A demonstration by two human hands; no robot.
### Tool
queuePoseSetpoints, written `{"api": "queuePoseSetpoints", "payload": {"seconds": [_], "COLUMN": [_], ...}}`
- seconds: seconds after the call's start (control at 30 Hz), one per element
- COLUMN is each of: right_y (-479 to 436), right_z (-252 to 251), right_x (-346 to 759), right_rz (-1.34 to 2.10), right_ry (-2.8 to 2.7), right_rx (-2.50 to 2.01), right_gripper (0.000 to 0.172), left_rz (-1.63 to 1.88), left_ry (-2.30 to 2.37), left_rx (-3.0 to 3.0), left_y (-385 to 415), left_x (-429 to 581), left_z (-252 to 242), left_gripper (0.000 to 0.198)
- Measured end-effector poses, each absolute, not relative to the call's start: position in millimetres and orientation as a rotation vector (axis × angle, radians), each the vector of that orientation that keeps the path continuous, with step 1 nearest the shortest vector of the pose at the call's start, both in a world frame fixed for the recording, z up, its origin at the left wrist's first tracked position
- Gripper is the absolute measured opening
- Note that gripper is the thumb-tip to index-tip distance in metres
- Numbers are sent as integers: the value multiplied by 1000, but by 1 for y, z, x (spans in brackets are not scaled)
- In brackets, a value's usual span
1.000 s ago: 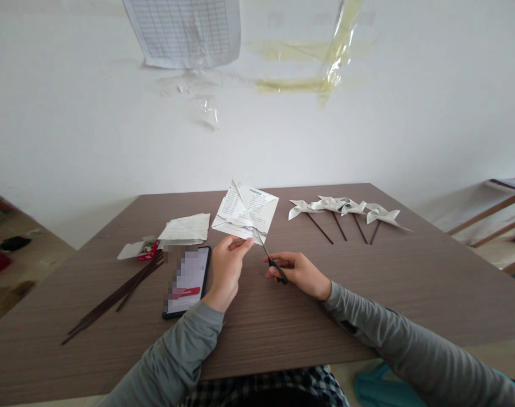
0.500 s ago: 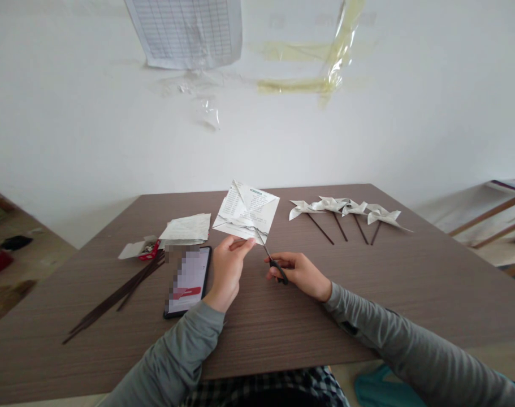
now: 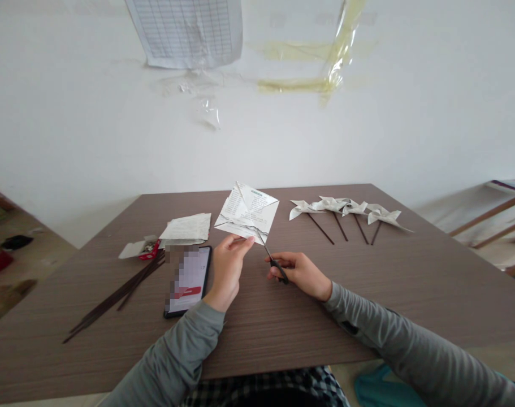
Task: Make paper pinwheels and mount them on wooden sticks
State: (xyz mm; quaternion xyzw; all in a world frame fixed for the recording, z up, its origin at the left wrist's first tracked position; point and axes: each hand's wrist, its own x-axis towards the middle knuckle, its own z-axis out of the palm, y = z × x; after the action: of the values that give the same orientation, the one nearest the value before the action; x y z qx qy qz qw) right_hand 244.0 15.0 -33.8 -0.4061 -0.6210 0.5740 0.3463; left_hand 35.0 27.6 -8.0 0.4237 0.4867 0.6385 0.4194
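My left hand [image 3: 228, 270] pinches the lower edge of a square sheet of printed paper [image 3: 252, 208], holding it up above the table. Diagonal creases or slits run in from the paper's corners. In my right hand [image 3: 302, 274] is a pair of scissors [image 3: 278, 270] with black handles, its blades at the lower right corner of the paper. How far the blades are parted I cannot tell. Just left of my left hand lies a phone [image 3: 189, 282] with its screen lit and partly pixelated.
On the brown table [image 3: 282, 339], a stack of paper squares [image 3: 186, 228], a small red box of tiny metal pieces [image 3: 149, 247] and thin dark sticks [image 3: 113, 299] lie at the left. Several paper pinwheels [image 3: 333, 203] on sticks rest at the back right. A white wall [image 3: 257, 147] stands behind.
The paper's far corners have shifted very slightly, with its upper part tilting a little. Both hands and the scissors stay almost where they were.
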Motion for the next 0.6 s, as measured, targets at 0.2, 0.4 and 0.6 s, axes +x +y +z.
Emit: {"api": "queuePoseSetpoints", "payload": {"seconds": [0.2, 0.4, 0.6], "right_y": [18, 18, 16], "right_z": [-39, -40, -38], "right_x": [246, 245, 244], "right_rz": [1476, 1445, 1448], "right_ry": [-1667, -1691, -1669], "right_rx": [-1069, -1064, -1064], "right_gripper": [76, 76, 74], "left_rz": [1671, 1688, 1687], "left_ry": [1210, 1221, 1225], "left_rx": [998, 982, 994], "left_y": [28, 29, 29], "left_x": [34, 34, 34], "left_z": [-4, -5, -6], "left_gripper": [41, 44, 44]}}
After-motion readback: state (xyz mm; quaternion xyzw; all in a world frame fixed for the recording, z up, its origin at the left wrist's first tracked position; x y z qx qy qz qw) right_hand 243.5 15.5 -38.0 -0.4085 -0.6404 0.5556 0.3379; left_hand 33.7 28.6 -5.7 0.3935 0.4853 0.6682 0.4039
